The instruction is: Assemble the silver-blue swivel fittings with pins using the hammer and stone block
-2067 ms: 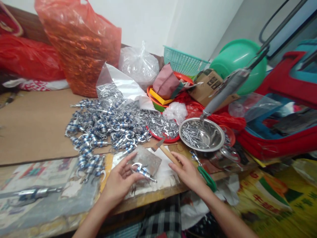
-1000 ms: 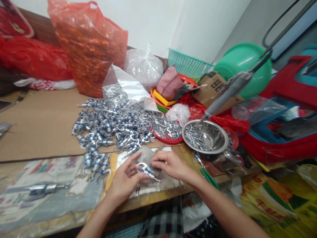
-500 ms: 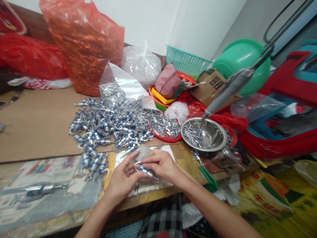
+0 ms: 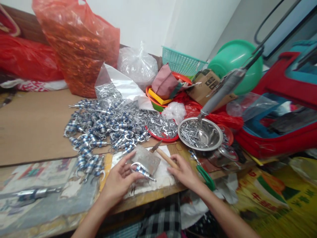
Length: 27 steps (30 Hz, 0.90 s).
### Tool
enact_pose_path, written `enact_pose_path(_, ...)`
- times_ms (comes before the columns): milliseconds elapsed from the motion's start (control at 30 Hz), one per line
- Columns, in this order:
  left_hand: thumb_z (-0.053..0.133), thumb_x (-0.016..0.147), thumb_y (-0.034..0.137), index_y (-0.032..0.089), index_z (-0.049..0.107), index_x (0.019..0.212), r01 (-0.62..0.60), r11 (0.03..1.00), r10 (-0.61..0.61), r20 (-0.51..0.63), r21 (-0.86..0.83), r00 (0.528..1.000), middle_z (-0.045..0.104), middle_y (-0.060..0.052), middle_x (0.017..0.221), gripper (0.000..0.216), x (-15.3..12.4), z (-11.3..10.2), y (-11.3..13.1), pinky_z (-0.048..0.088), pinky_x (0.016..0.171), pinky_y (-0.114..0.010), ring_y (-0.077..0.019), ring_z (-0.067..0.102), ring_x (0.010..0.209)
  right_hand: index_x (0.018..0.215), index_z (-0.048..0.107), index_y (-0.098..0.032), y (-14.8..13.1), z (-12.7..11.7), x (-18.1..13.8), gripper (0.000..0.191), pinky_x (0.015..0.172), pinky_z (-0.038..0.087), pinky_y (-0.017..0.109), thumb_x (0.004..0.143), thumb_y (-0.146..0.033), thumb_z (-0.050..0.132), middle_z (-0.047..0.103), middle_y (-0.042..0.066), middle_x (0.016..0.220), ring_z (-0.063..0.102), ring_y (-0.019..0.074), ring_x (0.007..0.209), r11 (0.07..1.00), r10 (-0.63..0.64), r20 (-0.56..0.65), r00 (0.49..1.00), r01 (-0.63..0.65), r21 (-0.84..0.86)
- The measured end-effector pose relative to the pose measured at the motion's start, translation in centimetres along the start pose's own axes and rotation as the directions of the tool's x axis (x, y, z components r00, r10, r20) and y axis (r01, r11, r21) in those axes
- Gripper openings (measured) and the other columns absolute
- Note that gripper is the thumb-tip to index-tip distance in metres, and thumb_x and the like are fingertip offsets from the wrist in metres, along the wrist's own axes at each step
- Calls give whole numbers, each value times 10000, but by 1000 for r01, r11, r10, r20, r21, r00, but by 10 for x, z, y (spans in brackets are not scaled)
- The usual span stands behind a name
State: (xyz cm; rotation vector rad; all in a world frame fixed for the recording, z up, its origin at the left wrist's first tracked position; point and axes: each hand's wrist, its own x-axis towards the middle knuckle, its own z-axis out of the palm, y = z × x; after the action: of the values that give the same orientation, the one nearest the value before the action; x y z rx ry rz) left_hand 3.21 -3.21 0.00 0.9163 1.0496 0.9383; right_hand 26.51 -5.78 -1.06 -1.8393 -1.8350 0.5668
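Observation:
My left hand (image 4: 118, 180) pinches a small silver and blue hook clasp (image 4: 141, 170), holding it on a flat grey metal block (image 4: 146, 159) at the table's front edge. My right hand (image 4: 184, 172) has its fingers curled over the wooden handle of a small hammer (image 4: 164, 156), whose head lies against the block. A big heap of the same blue and silver clasps (image 4: 104, 127) spreads just beyond the left hand.
A steel bowl of pins (image 4: 200, 133) and a red plate of metal bits (image 4: 160, 127) sit behind the right hand. Green-handled pliers (image 4: 204, 175) lie to its right. Plastic bags (image 4: 79, 46), a teal basket (image 4: 182, 61) and a green basin (image 4: 235, 59) crowd the back.
My right hand left the clasp it was touching beside my left hand and moved right onto the hammer handle. My left hand kept the clasp on the block.

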Motion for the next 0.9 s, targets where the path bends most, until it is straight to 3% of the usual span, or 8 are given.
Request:
enact_pose_path(100,728,498,212,106,397,1213,1,1000,-1,4,-1,1000,641,18,685,795,0,0,-1,496,728,-284,-146,602,701,1079,523,-218,-23,-14,-8,308,794,439,320,771,-202,530,591,42,998,552,184,919,983,-167,-92,982,173,58)
enact_pose_path(200,731,493,206,117,396,1211,-5,1000,5,-4,-13,1000,637,28,676,798,0,0,-2,501,723,-278,-143,608,701,1200,470,-257,-41,-26,-21,404,797,449,284,811,-152,496,589,44,1038,558,165,931,916,-382,-214,899,400,43)
enact_pose_path(300,729,496,207,129,380,1222,-8,1000,8,-6,-16,1000,640,36,663,808,1,1,-2,505,721,-279,-147,621,701,1243,434,-269,-48,-26,-32,466,749,476,263,814,-89,458,599,46,1015,581,153,874,868,-496,-147,856,493,-57)
enact_pose_path(400,725,500,209,134,358,1236,-1,1000,1,-6,1,1000,636,45,636,826,0,1,-1,509,706,-277,-148,629,677,1245,438,-261,-48,-21,-37,454,675,498,249,823,-93,420,625,39,900,601,144,764,879,-451,39,891,452,-152)
enact_pose_path(533,728,493,205,134,363,1231,0,1000,0,-17,9,1000,625,51,625,826,1,-1,-1,511,704,-279,-148,630,663,1253,432,-244,-43,-15,-43,445,733,486,258,831,-104,422,613,63,973,594,155,837,892,-450,-123,884,438,-116)
enact_pose_path(667,729,509,219,142,364,1230,-20,1000,20,7,11,1000,635,37,653,811,2,3,-5,514,727,-314,-160,638,676,1241,448,-254,-38,-9,-48,432,693,492,249,836,-112,397,630,47,890,601,145,769,924,-375,-22,927,372,-93)
enact_pose_path(767,745,492,233,145,414,1195,-46,998,47,-23,46,999,641,24,673,782,-5,4,-2,512,761,-345,-181,639,725,1185,512,-230,-30,-8,-40,373,758,488,278,819,-191,457,634,56,967,600,167,862,969,-245,-84,966,246,-4)
enact_pose_path(900,730,534,286,230,478,1155,-180,957,236,-252,227,938,669,-2,806,672,-22,-47,7,521,769,-345,-218,629,857,1130,563,-183,-5,-9,-20,390,849,456,358,767,-320,528,615,83,1082,582,225,969,997,-14,-124,992,23,75)
